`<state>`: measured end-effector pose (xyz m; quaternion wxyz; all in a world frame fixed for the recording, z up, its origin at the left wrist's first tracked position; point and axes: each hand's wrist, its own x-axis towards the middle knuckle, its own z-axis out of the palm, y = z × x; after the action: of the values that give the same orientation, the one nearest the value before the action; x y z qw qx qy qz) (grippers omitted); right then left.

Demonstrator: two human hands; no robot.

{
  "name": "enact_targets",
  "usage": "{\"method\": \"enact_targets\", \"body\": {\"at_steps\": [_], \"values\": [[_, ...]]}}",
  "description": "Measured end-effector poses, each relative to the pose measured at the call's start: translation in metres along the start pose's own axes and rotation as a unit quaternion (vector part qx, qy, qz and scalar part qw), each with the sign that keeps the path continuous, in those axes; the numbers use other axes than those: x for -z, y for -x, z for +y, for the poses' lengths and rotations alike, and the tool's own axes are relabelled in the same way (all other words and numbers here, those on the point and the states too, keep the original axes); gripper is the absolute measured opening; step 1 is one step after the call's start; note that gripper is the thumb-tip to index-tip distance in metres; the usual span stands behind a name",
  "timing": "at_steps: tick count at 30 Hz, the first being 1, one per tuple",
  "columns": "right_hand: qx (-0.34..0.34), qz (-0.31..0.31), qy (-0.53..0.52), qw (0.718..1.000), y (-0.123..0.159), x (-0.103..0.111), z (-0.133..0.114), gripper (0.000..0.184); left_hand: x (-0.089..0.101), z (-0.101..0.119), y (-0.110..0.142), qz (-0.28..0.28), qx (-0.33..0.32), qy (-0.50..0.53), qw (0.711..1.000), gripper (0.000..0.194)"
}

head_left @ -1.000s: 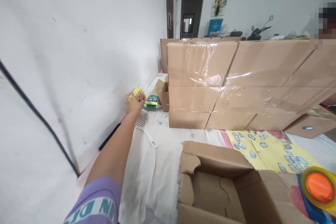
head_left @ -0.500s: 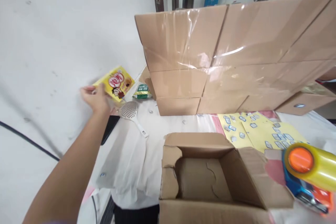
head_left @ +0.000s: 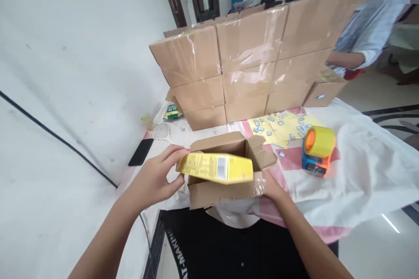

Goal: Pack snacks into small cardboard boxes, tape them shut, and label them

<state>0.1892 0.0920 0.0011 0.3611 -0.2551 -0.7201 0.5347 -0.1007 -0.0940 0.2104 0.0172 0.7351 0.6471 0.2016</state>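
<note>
My left hand (head_left: 163, 176) is closed on the left end of a yellow printed snack box (head_left: 204, 166), thumb below and fingers above. The snack box lies level over the mouth of an open cardboard box (head_left: 216, 196), its barcode side facing me, and hides most of the inside. Against the right side of the cardboard box rests my right hand (head_left: 269, 184); a torn flap (head_left: 260, 152) and the box side cover its fingers. A white slotted skimmer (head_left: 160, 131) and a black phone-like slab (head_left: 140, 152) lie left of the box.
A wall of taped cartons (head_left: 245, 65) stands behind. Right of the box are a tape dispenser (head_left: 317, 152) with yellow tape and yellow sheets (head_left: 278, 126) bearing small labels. A green packet (head_left: 172, 111) lies at the back left. Another person's arm (head_left: 347, 59) shows behind the cartons.
My left hand has brought the snack box from beside the wall to above the cardboard box. My right hand has come into view at the cardboard box's right side. The view has shifted.
</note>
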Motion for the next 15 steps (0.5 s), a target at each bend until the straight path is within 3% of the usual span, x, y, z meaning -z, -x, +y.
{"method": "enact_targets", "body": {"at_steps": [3, 8, 11, 15], "values": [[0.028, -0.001, -0.008, 1.000, -0.004, -0.001, -0.018, 0.067, -0.016, -0.001, -0.013, -0.040, 0.022, -0.049, 0.998, 0.055], [0.050, -0.018, -0.028, 0.998, -0.007, -0.003, -0.034, 0.070, -0.052, -0.011, -0.034, -0.157, -0.020, -0.072, 0.985, 0.049], [0.063, -0.005, -0.013, 0.998, -0.006, -0.002, -0.032, 0.068, -0.058, -0.012, -0.023, -0.108, -0.016, -0.070, 0.992, 0.045], [0.067, 0.025, -0.004, 0.997, -0.005, 0.000, -0.022, 0.066, -0.069, 0.005, 0.015, -0.059, -0.094, -0.075, 0.991, 0.084]]}}
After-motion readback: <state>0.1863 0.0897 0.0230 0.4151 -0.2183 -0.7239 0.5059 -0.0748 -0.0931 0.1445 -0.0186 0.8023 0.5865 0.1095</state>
